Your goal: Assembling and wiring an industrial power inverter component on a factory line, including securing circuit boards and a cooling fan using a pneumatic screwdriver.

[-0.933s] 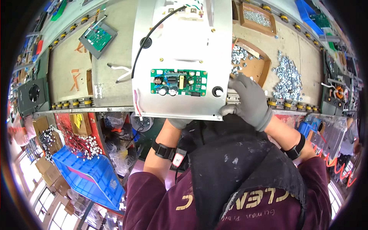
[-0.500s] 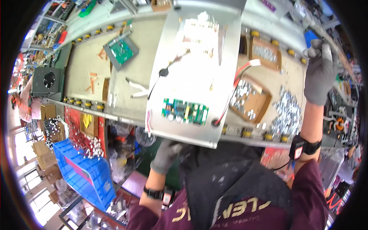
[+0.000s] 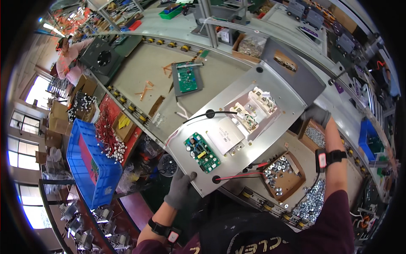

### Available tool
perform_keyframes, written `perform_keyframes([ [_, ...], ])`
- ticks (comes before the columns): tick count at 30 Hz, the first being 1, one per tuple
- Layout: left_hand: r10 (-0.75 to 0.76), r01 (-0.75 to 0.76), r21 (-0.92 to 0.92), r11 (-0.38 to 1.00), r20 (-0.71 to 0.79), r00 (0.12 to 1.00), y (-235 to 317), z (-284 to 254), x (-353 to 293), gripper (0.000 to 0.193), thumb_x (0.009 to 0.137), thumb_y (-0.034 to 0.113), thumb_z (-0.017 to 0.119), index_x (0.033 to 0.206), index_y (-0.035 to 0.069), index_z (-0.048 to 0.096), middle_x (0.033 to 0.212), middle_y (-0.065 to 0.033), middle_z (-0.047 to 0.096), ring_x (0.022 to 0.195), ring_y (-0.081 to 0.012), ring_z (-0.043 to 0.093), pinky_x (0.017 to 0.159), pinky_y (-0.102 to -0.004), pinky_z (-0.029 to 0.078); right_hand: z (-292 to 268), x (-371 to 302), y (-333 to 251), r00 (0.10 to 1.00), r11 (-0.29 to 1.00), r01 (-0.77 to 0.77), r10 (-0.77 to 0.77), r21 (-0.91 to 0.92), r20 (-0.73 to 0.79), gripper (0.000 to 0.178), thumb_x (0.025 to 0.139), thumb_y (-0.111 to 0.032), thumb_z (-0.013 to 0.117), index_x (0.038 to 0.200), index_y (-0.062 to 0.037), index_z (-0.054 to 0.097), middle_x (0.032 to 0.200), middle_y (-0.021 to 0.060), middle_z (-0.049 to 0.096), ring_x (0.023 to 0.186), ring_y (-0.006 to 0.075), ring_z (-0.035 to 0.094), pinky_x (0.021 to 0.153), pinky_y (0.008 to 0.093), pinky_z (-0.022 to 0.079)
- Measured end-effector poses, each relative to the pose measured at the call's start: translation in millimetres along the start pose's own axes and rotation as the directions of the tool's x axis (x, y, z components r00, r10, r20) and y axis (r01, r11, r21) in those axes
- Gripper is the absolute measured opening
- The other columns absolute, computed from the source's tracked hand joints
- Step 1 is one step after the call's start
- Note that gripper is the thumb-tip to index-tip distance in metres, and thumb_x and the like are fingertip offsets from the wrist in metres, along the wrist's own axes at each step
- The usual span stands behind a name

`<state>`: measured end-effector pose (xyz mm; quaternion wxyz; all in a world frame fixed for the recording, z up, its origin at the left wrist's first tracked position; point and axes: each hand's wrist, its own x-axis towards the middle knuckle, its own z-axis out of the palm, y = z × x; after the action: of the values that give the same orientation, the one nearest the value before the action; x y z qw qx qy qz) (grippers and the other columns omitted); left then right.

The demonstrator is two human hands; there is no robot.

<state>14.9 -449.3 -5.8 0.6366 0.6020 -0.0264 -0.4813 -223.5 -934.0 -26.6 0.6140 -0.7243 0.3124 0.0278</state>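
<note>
A silver sheet-metal chassis lies slanted across the work line in front of me. On it are a green circuit board, a white rectangular block and a cluster of white connector parts. My left hand, gloved in grey, grips the near left corner with the thumb on top. At the far right end, beside a dark grey flap, my gloved right hand is closed on the edge, its fingertips partly hidden. Red and black wires run out from the near edge.
Cardboard trays of metal hardware and a loose heap of nuts lie at right. Beyond the chassis is a grey plate with a green board. A blue crate stands at left. Another person is at far left.
The chassis has turned clockwise, its far end swinging right. My right hand has come from its raised, empty position onto the far right edge. The left hand stays at the near end.
</note>
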Motion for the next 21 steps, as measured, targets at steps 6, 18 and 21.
perform_keyframes([
  [6, -0.045, 0.039, 0.245, 0.969, 0.023, 0.999, 44.5, -40.8, 46.2, 0.037, 0.084, 0.011, 0.057, 0.117, -0.004, 0.051, 0.102, -0.0088, 0.061, 0.093, -0.0168, 0.056, 0.085, -0.0304, 0.044, 51.2, 55.4, 109.6, 0.828, 0.736, -0.026, -0.363, -0.676, -0.427, 0.032, 0.086, -0.018, 0.056, 0.112, 0.0007, 0.058, 0.115, 0.0159, 0.060, 0.107, 0.0300, 0.056, 0.092, 0.0355, 0.042],
  [18, -0.336, 0.201, 0.397, 0.896, 0.308, 0.890, 252.5, -98.5, 169.5, 0.023, 0.082, 0.023, 0.048, 0.092, 0.004, 0.056, 0.081, -0.0102, 0.062, 0.069, -0.0195, 0.063, 0.060, -0.0336, 0.051, 174.1, -67.1, -121.2, 0.692, 0.933, -0.359, 0.279, 0.018, -0.666, 0.024, 0.070, -0.006, 0.057, 0.092, 0.0035, 0.060, 0.068, 0.0108, 0.062, 0.052, 0.0200, 0.059, 0.052, 0.0331, 0.050],
  [21, -0.655, 0.528, 0.433, 0.731, 0.227, 0.721, 253.0, -86.2, 222.8, 0.022, 0.085, 0.028, 0.044, 0.078, 0.008, 0.051, 0.061, -0.0055, 0.049, 0.052, -0.0197, 0.048, 0.047, -0.0320, 0.040, 196.3, -76.6, -104.6, 0.613, 0.806, -0.584, 0.359, -0.098, -0.704, 0.023, 0.069, -0.012, 0.056, 0.083, 0.0038, 0.064, 0.075, 0.0228, 0.063, 0.070, 0.0333, 0.063, 0.067, 0.0393, 0.049],
])
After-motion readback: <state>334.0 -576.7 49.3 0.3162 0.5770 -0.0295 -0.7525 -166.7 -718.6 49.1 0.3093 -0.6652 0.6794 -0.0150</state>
